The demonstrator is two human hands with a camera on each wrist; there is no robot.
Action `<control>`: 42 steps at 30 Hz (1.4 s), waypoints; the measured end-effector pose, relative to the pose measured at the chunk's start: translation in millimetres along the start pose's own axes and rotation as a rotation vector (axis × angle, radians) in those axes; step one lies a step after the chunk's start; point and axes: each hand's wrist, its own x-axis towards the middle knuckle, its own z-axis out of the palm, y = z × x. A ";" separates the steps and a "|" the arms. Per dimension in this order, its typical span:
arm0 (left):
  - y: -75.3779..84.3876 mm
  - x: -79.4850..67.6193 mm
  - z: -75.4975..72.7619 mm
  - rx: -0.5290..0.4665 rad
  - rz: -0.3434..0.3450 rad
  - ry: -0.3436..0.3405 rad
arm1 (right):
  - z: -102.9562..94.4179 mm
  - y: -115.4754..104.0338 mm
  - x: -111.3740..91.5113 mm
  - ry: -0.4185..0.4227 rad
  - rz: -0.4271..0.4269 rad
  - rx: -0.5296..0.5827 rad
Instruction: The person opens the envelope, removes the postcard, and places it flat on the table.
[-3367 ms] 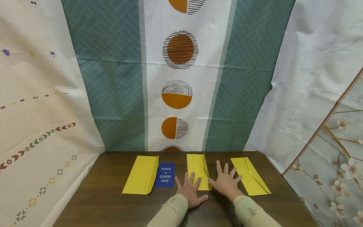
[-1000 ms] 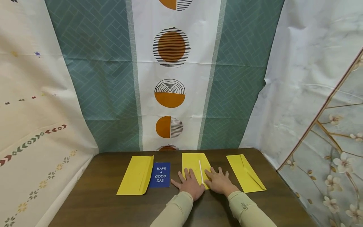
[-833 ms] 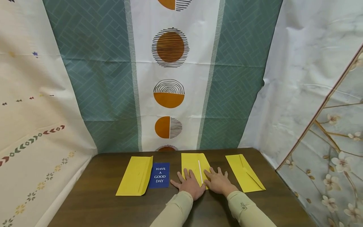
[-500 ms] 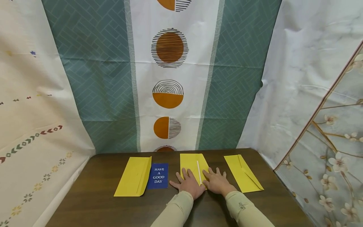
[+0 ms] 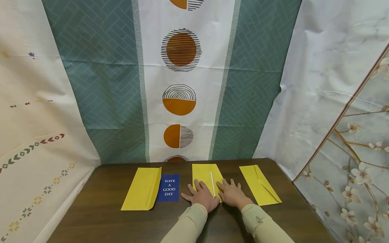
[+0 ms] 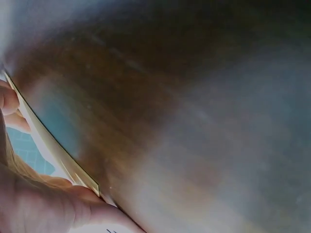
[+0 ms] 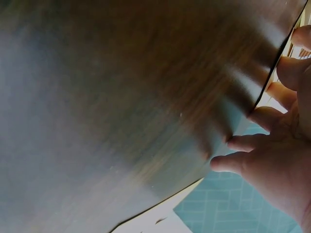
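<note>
My left hand (image 5: 203,197) lies with spread fingers on the lower left part of the middle yellow envelope (image 5: 201,172). A narrow white strip (image 5: 212,184) runs lengthwise along that envelope, its lower end close to my left thumb. On the envelope's right edge rests my right hand (image 5: 232,194), fingers spread and pointing up and left. Seen from the left wrist, the envelope (image 6: 48,141) is a thin sheet beside the left hand (image 6: 39,204). The right wrist view shows the right hand's fingers (image 7: 245,142) fanned out at the table surface.
Another yellow envelope (image 5: 141,189) lies at the left, its right side overlapping a blue card (image 5: 169,185) reading "HAVE A GOOD DAY". A third yellow envelope (image 5: 259,184) lies at the right. Patterned cloths (image 5: 112,101) hang behind the dark wooden table (image 5: 121,226).
The middle envelope's flap, raised at 3.4 seconds ago, now lies flatter with the white strip showing. My left hand moved up onto the envelope and my right hand closer in; both then stayed nearly still.
</note>
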 end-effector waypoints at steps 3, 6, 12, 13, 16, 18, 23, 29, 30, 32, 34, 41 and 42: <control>-0.5 3.0 0.7 -0.008 -0.014 0.000 | 12.4 8.3 9.2 0.019 -0.002 0.002; -0.7 3.9 0.6 -0.010 -0.021 0.006 | 24.5 16.0 18.3 0.032 -0.013 0.013; 0.2 -1.4 -2.3 0.012 -0.004 0.034 | 23.8 14.1 17.8 0.059 -0.061 0.030; 0.3 -1.9 -2.5 0.014 -0.002 0.034 | 23.0 13.3 17.1 0.065 -0.065 0.037; 0.3 -2.3 -2.2 0.001 0.005 0.035 | 15.6 7.0 13.1 0.052 -0.046 0.057; 0.0 -2.2 -1.6 -0.008 0.011 0.029 | 12.2 4.6 10.4 0.050 -0.037 0.074; -0.4 -3.5 -1.0 -0.020 0.019 0.024 | 5.8 0.9 7.2 0.082 -0.027 0.102; 0.6 -7.2 -2.9 -0.020 0.025 0.034 | 10.0 5.8 11.1 0.250 -0.085 0.108; 0.8 -7.9 -3.3 -0.020 0.026 0.037 | 10.1 6.1 11.4 0.267 -0.092 0.115; 1.3 -8.7 -3.8 -0.018 0.026 0.040 | 10.4 6.4 12.4 0.268 -0.087 0.142; 1.6 -9.3 -4.2 -0.019 0.028 0.045 | 10.0 6.6 13.4 0.238 -0.078 0.198; 0.3 -7.1 -0.6 -0.028 0.033 0.051 | 6.8 10.1 15.7 0.118 -0.042 0.385; -0.1 -6.7 0.2 -0.031 0.033 0.047 | 5.6 10.6 15.5 0.110 -0.043 0.405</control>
